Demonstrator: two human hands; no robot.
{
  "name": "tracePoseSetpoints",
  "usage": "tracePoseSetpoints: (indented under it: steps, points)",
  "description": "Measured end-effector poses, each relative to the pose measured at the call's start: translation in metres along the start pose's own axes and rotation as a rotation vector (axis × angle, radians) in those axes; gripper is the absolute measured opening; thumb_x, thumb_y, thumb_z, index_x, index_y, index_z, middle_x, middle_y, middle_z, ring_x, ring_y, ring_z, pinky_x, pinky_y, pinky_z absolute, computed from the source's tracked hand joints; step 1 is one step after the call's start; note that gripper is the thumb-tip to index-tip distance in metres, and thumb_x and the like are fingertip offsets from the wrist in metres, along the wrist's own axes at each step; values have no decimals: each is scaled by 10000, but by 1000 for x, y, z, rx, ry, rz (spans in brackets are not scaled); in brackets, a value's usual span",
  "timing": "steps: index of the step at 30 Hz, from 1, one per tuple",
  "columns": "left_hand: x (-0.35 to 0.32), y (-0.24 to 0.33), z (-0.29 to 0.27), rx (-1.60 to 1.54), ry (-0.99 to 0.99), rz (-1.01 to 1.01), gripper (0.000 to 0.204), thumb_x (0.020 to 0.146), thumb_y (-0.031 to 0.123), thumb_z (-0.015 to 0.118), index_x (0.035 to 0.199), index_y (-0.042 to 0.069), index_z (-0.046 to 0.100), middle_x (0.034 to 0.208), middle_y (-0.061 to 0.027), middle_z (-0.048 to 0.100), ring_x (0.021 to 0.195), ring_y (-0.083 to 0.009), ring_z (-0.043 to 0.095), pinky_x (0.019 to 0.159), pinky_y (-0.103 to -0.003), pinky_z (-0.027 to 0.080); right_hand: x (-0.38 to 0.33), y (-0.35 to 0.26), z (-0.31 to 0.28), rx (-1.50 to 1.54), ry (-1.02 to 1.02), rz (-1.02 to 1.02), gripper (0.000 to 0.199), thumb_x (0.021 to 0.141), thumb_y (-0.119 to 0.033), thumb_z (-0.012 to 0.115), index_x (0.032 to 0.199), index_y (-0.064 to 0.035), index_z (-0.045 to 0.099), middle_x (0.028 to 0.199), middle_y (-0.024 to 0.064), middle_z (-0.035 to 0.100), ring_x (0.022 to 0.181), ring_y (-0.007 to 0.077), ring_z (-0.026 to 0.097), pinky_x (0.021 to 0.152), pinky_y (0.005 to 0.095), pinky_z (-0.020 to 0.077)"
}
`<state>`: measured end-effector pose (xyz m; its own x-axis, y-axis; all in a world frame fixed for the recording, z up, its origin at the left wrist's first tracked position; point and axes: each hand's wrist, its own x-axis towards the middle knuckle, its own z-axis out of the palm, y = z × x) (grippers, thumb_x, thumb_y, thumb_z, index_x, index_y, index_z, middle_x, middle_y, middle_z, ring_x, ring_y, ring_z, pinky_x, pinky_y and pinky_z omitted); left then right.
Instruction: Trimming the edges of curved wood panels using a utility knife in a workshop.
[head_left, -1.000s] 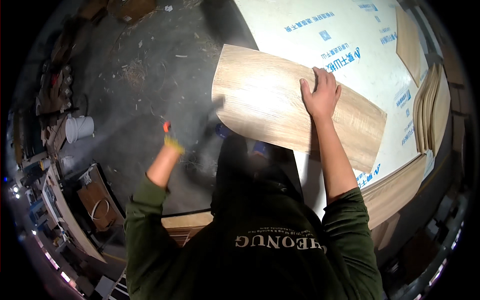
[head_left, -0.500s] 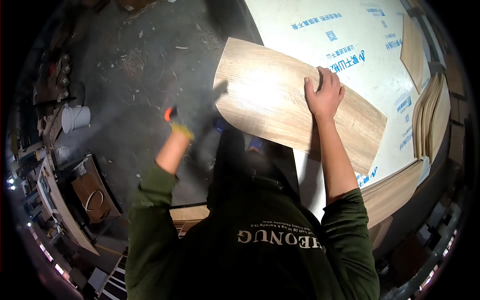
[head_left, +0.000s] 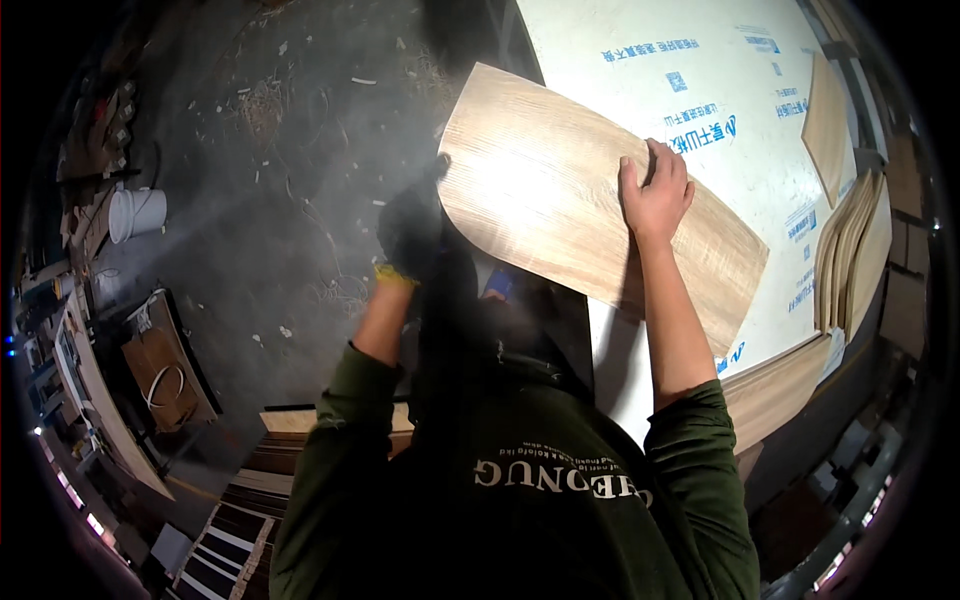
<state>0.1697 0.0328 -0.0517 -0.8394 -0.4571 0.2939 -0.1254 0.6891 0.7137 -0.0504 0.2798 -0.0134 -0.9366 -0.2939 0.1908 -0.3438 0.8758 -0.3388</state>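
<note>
A wood-grain panel (head_left: 540,170) with a rounded left end lies on a white printed board (head_left: 560,50), its left part reaching past the board's edge. My bare right hand (head_left: 660,200) is set on the panel's middle, fingers bent at its far edge and thumb on its face. Beside the rounded end is my left hand (head_left: 412,225) in a dark glove with a yellow cuff. Its fingertips seem to meet the panel's edge. Deep shadow hides most of its fingers and anything in them.
Curved wood-grain pieces (head_left: 845,255) stand stacked at the right, with another panel (head_left: 825,130) beyond them. More panels (head_left: 780,390) lie below the board's near right side. A white bucket (head_left: 138,214) and a cardboard piece (head_left: 160,370) are at left. Scraps litter the grey floor (head_left: 300,130).
My left hand has come right and up to the panel's rounded end. The orange item seen at that hand is out of sight now. My right hand keeps its place on the panel.
</note>
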Motion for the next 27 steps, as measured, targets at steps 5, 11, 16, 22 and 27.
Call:
tracePoseSetpoints:
  steps: [5,11,16,22,27]
  points:
    - [-80,50,28,266,-77,185,381,813,116,657,1157,-40,610,999,-171,668,899,-304,647,769,-386,512,5,6,-11,16,54,8,543,802,-420,646,1268,-159,550,1313,77,511,1288,282,420,1099,582,208]
    - [-64,86,36,35,20,-595,383,875,82,533,1236,-42,563,1007,-168,665,900,-252,645,738,-334,514,11,112,-29,110,131,-82,583,728,-344,765,1200,-54,584,1197,157,595,1145,333,535,995,440,398]
    - [28,36,29,-546,-12,-451,477,924,120,496,1387,11,449,1289,-143,595,1092,-228,598,905,-334,467,-26,123,-45,-113,78,53,661,766,-461,716,1268,-68,543,1206,181,545,1155,359,489,1014,464,354]
    - [144,-29,15,-200,-137,-30,422,910,176,516,1316,62,539,1259,-160,604,1121,-304,581,963,-367,444,-73,75,-40,-66,116,130,653,789,-394,713,1281,-16,511,1197,226,516,1147,388,467,1001,476,363]
    - [182,-26,26,-49,-212,10,403,959,284,487,1269,48,585,1275,-157,603,1163,-289,569,996,-370,426,-74,70,-42,-116,130,198,634,799,-376,706,1280,-14,510,1192,226,516,1138,388,465,985,490,370]
